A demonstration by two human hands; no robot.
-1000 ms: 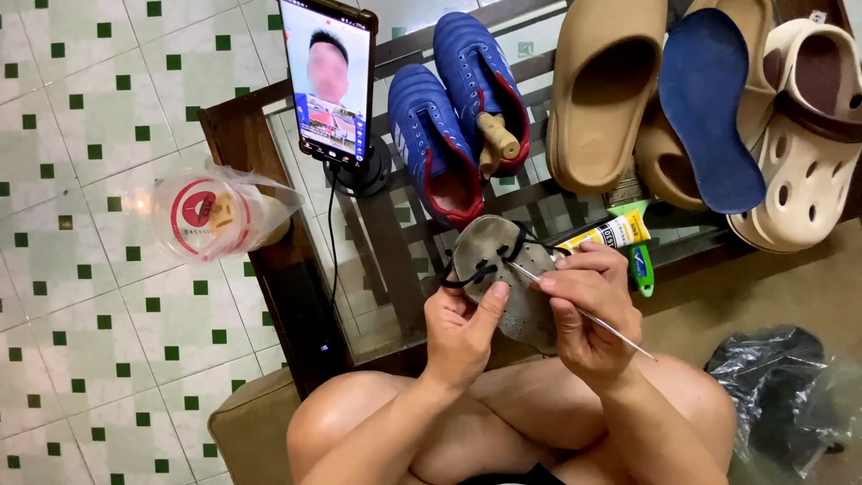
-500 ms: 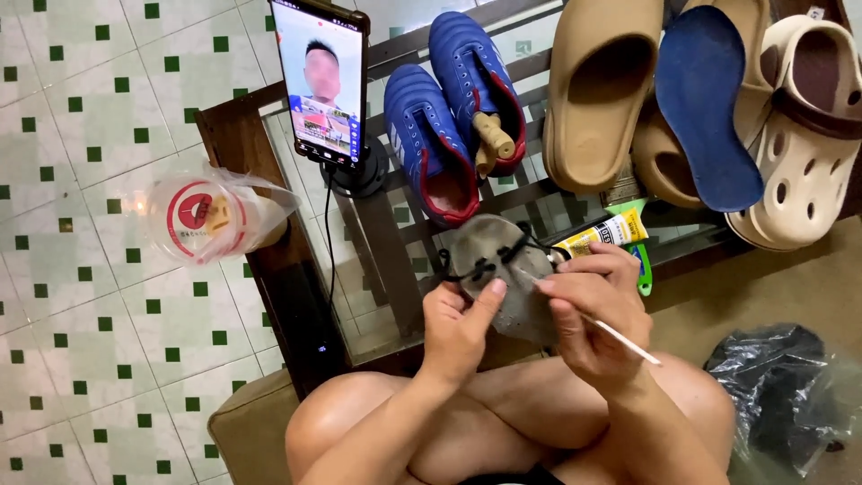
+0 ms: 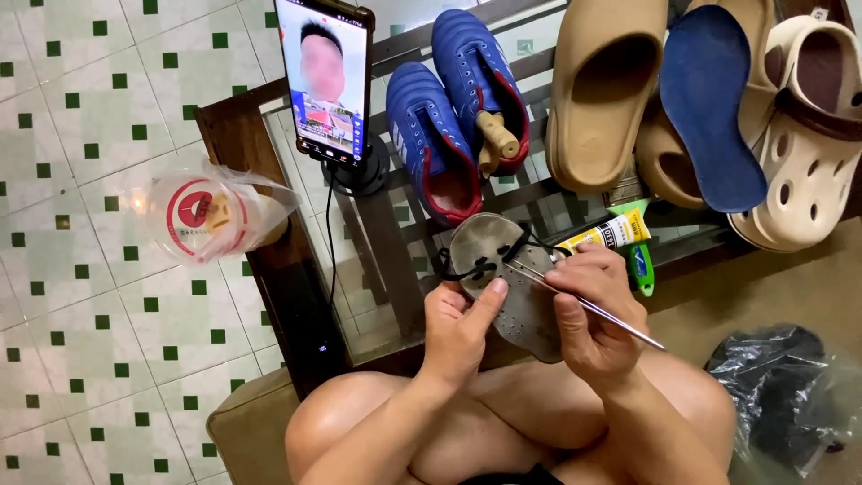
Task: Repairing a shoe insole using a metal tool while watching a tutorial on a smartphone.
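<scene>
The grey sole (image 3: pixel 519 286) with black thread (image 3: pixel 467 267) looped through its holes is sitting at the picture's centre, over the near edge of the glass table (image 3: pixel 377 260). We are gripping it with our left hand (image 3: pixel 460 325), thumb pressing flat on its face, fingers curling beneath. Our right hand (image 3: pixel 594 310) is pinching a thin metal needle (image 3: pixel 588 307), its tip touching the sole. At twelve o'clock we are seeing blue shoes (image 3: pixel 449 108); at eleven a phone (image 3: pixel 323 81) on a stand; at one o'clock tan slippers (image 3: pixel 602 90); just right of the sole a glue tube (image 3: pixel 611 233).
</scene>
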